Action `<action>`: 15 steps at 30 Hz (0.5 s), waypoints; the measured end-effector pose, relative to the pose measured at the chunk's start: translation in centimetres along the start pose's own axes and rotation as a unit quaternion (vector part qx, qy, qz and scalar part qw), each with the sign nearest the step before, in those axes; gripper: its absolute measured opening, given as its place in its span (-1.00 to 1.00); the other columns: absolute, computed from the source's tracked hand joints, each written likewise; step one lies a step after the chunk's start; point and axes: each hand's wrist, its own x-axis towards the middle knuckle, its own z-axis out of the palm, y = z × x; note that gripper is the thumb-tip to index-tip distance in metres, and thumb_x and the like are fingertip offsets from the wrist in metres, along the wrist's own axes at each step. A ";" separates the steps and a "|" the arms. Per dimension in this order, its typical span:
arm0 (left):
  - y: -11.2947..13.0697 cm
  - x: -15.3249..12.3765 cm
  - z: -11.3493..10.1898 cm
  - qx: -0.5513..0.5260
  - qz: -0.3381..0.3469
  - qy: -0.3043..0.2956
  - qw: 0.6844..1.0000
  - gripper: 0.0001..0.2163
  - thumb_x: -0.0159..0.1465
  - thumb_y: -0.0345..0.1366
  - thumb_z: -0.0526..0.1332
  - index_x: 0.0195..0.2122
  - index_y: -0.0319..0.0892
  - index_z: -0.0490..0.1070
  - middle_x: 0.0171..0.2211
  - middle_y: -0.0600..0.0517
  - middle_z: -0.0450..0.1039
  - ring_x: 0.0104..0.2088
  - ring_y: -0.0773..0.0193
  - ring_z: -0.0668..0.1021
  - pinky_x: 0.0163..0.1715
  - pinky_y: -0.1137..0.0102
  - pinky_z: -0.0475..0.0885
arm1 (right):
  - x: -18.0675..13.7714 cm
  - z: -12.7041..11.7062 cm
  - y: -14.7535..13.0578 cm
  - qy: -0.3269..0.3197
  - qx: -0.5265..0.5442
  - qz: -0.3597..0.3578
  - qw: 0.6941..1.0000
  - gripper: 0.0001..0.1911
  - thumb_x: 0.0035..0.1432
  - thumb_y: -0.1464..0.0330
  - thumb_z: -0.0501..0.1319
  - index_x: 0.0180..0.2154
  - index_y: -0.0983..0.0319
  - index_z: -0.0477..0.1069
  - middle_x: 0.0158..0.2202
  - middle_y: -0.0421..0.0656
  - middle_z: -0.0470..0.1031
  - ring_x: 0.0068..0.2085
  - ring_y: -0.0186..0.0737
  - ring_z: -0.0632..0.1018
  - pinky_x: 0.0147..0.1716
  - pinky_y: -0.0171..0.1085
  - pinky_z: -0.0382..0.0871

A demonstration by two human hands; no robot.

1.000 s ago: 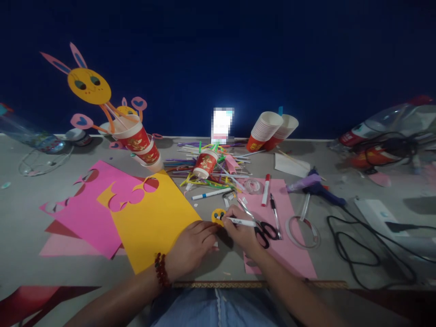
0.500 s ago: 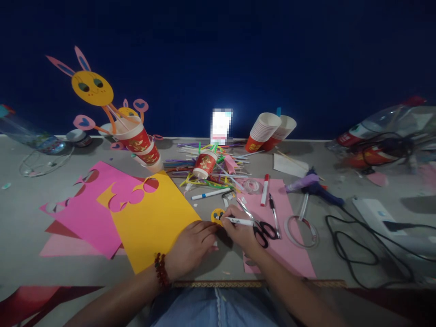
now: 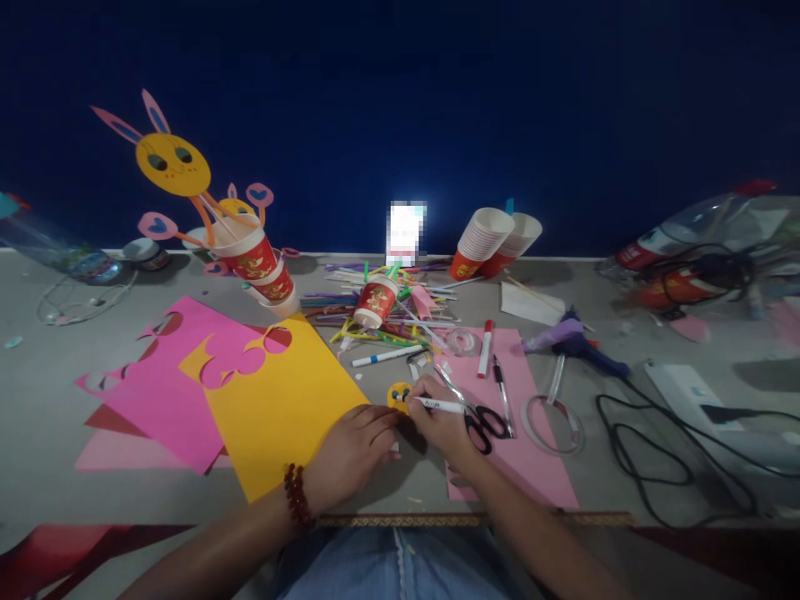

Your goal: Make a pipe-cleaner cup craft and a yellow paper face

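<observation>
A small yellow paper disc (image 3: 398,394) with dark eye spots lies on the grey table (image 3: 37,417), just right of a yellow paper sheet (image 3: 278,404). My right hand (image 3: 441,419) grips a white marker (image 3: 442,406) whose tip rests on the disc. My left hand (image 3: 353,450), with a red bead bracelet at the wrist, lies fingers down beside the disc, its fingertips touching the disc's near edge. Black scissors (image 3: 484,421) lie right of my right hand on a pink sheet (image 3: 522,433).
Pink cut-out sheets (image 3: 150,392) lie at left. Red paper cups with a yellow bunny figure (image 3: 247,250) stand behind them. A pile of coloured straws (image 3: 375,312), stacked cups (image 3: 484,242), a red marker (image 3: 484,348), a tape roll (image 3: 553,425), a glue gun (image 3: 578,342) and black cables (image 3: 662,458) fill the right.
The view has shifted slightly. Both hands stay in place at the disc, with the marker tip on it.
</observation>
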 end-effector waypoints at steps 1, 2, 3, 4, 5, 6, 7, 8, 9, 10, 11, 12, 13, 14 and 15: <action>0.0 0.0 0.0 0.001 0.000 0.002 1.000 -0.86 0.43 -0.30 0.12 -0.13 -0.22 0.42 0.02 -0.10 0.53 0.05 0.11 0.52 0.02 0.17 0.48 | 0.0 0.0 0.0 0.003 0.001 -0.001 1.000 -0.81 0.15 0.40 0.12 -0.52 0.16 0.28 -0.58 -0.29 0.35 -0.51 -0.29 0.38 -0.48 -0.33 0.24; 0.0 0.0 0.0 0.003 0.001 0.005 1.000 -0.86 0.43 -0.30 0.12 -0.13 -0.22 0.42 0.02 -0.10 0.54 0.05 0.11 0.53 0.02 0.17 0.48 | 0.0 0.0 0.0 0.006 0.001 -0.002 1.000 -0.81 0.15 0.41 0.12 -0.52 0.16 0.28 -0.58 -0.29 0.35 -0.51 -0.29 0.38 -0.48 -0.32 0.24; 0.0 0.0 0.0 0.004 0.001 0.005 1.000 -0.86 0.43 -0.30 0.11 -0.13 -0.21 0.43 0.02 -0.10 0.54 0.05 0.11 0.53 0.02 0.17 0.48 | 0.0 0.0 0.0 0.009 0.001 -0.004 1.000 -0.81 0.14 0.41 0.12 -0.52 0.16 0.28 -0.58 -0.29 0.34 -0.51 -0.29 0.38 -0.48 -0.32 0.24; 0.1 0.0 -0.1 0.003 0.001 0.004 1.000 -0.86 0.43 -0.30 0.12 -0.13 -0.21 0.43 0.02 -0.10 0.54 0.05 0.12 0.53 0.02 0.17 0.48 | 0.0 0.0 0.0 0.010 0.001 -0.006 1.000 -0.81 0.14 0.41 0.12 -0.52 0.16 0.28 -0.58 -0.29 0.34 -0.51 -0.29 0.37 -0.47 -0.32 0.23; 0.1 0.0 -0.1 0.003 0.002 0.002 1.000 -0.87 0.43 -0.30 0.12 -0.13 -0.21 0.43 0.02 -0.10 0.54 0.05 0.12 0.53 0.03 0.17 0.48 | 0.0 0.1 0.1 0.012 0.002 -0.008 1.000 -0.81 0.15 0.41 0.11 -0.52 0.16 0.27 -0.57 -0.29 0.33 -0.51 -0.30 0.37 -0.47 -0.32 0.23; 0.1 0.0 0.0 0.003 0.001 -0.001 1.000 -0.87 0.43 -0.30 0.12 -0.12 -0.20 0.43 0.02 -0.10 0.54 0.06 0.12 0.53 0.03 0.17 0.48 | 0.0 0.1 0.1 0.012 0.004 -0.010 1.000 -0.80 0.15 0.41 0.11 -0.52 0.16 0.27 -0.57 -0.30 0.32 -0.51 -0.30 0.36 -0.47 -0.32 0.23; 0.0 0.0 0.0 0.003 0.000 -0.002 1.000 -0.87 0.43 -0.30 0.13 -0.11 -0.20 0.43 0.03 -0.10 0.53 0.06 0.13 0.52 0.03 0.17 0.48 | 0.0 0.1 0.2 0.012 0.006 -0.012 1.000 -0.80 0.16 0.41 0.11 -0.52 0.16 0.26 -0.57 -0.29 0.32 -0.51 -0.30 0.36 -0.46 -0.32 0.23; 0.0 0.0 0.0 0.003 0.000 -0.002 1.000 -0.87 0.42 -0.30 0.13 -0.11 -0.20 0.43 0.03 -0.10 0.53 0.06 0.13 0.52 0.03 0.17 0.48 | 0.0 0.1 0.3 0.011 0.007 -0.014 1.000 -0.80 0.16 0.41 0.11 -0.52 0.16 0.26 -0.57 -0.29 0.32 -0.50 -0.30 0.36 -0.46 -0.31 0.23; 0.0 0.0 0.0 0.004 0.000 -0.001 1.000 -0.87 0.42 -0.30 0.14 -0.11 -0.20 0.43 0.03 -0.10 0.53 0.06 0.13 0.53 0.03 0.17 0.48 | 0.0 0.1 0.3 0.012 0.007 -0.016 1.000 -0.80 0.16 0.41 0.11 -0.51 0.16 0.26 -0.56 -0.29 0.32 -0.50 -0.29 0.36 -0.46 -0.31 0.23; 0.0 0.0 0.0 0.005 0.000 0.002 1.000 -0.88 0.42 -0.30 0.14 -0.12 -0.20 0.42 0.04 -0.10 0.53 0.06 0.12 0.53 0.02 0.17 0.48 | 0.0 0.1 0.4 0.012 0.006 -0.018 1.000 -0.80 0.17 0.41 0.11 -0.51 0.16 0.26 -0.56 -0.29 0.32 -0.50 -0.29 0.36 -0.45 -0.31 0.23; 0.0 0.0 0.1 0.006 0.002 0.003 1.000 -0.88 0.43 -0.30 0.13 -0.13 -0.21 0.42 0.04 -0.10 0.53 0.07 0.12 0.52 0.03 0.17 0.48 | 0.0 0.1 0.5 0.013 0.003 -0.019 1.000 -0.80 0.17 0.42 0.10 -0.51 0.16 0.26 -0.56 -0.29 0.32 -0.50 -0.29 0.37 -0.45 -0.31 0.22; 0.0 0.0 0.1 0.007 0.004 0.004 1.000 -0.88 0.43 -0.30 0.13 -0.14 -0.21 0.42 0.04 -0.10 0.53 0.07 0.12 0.52 0.03 0.17 0.48 | -0.1 0.1 0.5 0.014 0.000 -0.021 1.000 -0.80 0.17 0.42 0.10 -0.51 0.16 0.26 -0.56 -0.29 0.32 -0.50 -0.30 0.37 -0.45 -0.31 0.22; 0.0 0.0 0.0 0.008 0.005 0.005 1.000 -0.88 0.43 -0.30 0.13 -0.14 -0.21 0.42 0.04 -0.09 0.53 0.07 0.12 0.53 0.03 0.17 0.48 | -0.1 0.1 0.5 0.017 -0.003 -0.023 1.000 -0.80 0.17 0.42 0.10 -0.51 0.16 0.26 -0.56 -0.30 0.32 -0.50 -0.30 0.37 -0.45 -0.31 0.22; 0.0 0.0 0.0 0.010 0.005 0.005 1.000 -0.87 0.43 -0.31 0.12 -0.14 -0.21 0.42 0.04 -0.09 0.53 0.06 0.12 0.53 0.03 0.17 0.48 | -0.1 0.1 0.5 0.019 -0.004 -0.024 1.000 -0.80 0.17 0.42 0.10 -0.51 0.16 0.26 -0.56 -0.30 0.32 -0.50 -0.30 0.37 -0.45 -0.31 0.22; 0.0 0.0 0.0 0.010 0.004 0.005 1.000 -0.87 0.44 -0.31 0.11 -0.14 -0.21 0.42 0.04 -0.09 0.53 0.06 0.11 0.53 0.02 0.17 0.49 | -0.1 0.1 0.5 0.020 -0.004 -0.024 1.000 -0.81 0.16 0.42 0.10 -0.51 0.16 0.25 -0.56 -0.30 0.32 -0.50 -0.30 0.36 -0.45 -0.31 0.22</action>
